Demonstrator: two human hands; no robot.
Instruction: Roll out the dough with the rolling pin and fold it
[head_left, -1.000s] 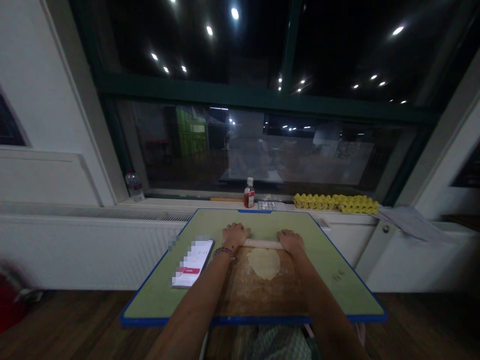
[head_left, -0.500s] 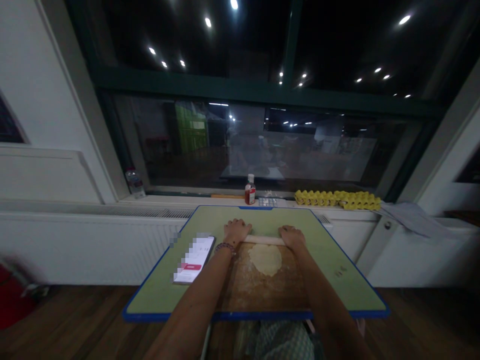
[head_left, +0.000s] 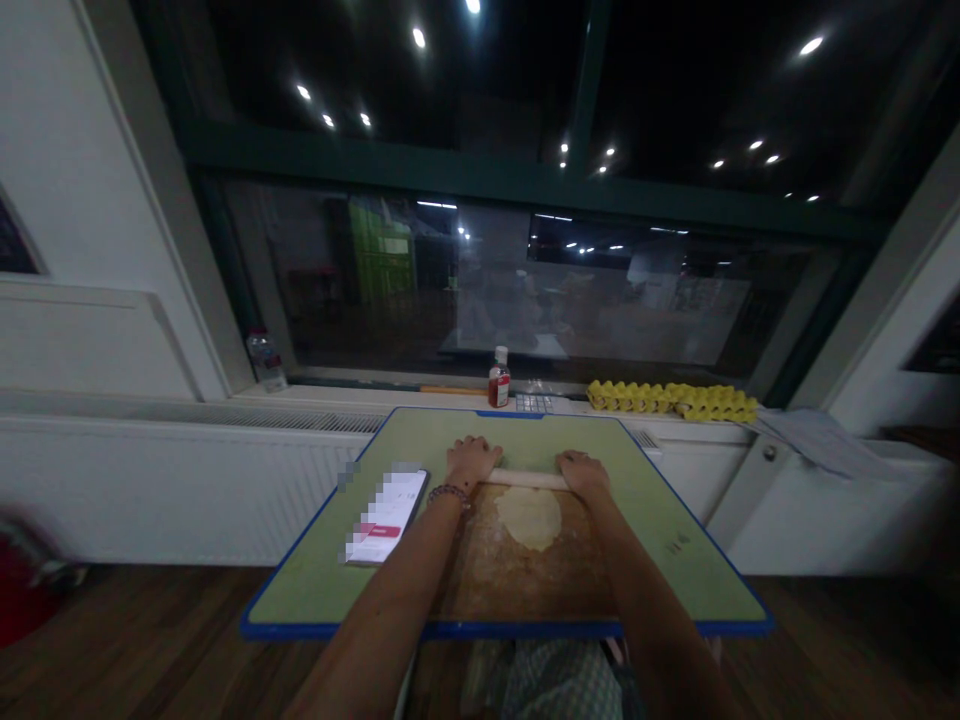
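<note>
A pale rolling pin lies crosswise at the far edge of a wooden board. My left hand is closed over its left end, with a beaded bracelet on that wrist. Its right end is under my right hand, whose fingers curl over it. Just on the near side of the pin, a thin, roughly round sheet of dough lies flat on the board. Light flour marks show on the wood around the dough.
The board rests on a green table with a blue rim. A lit phone lies left of my left forearm. On the windowsill stand a small red-labelled bottle, a clear plastic bottle and yellow egg cartons.
The view has shifted very slightly. Both hands stay on the rolling pin at the far edge of the dough, with little visible movement.
</note>
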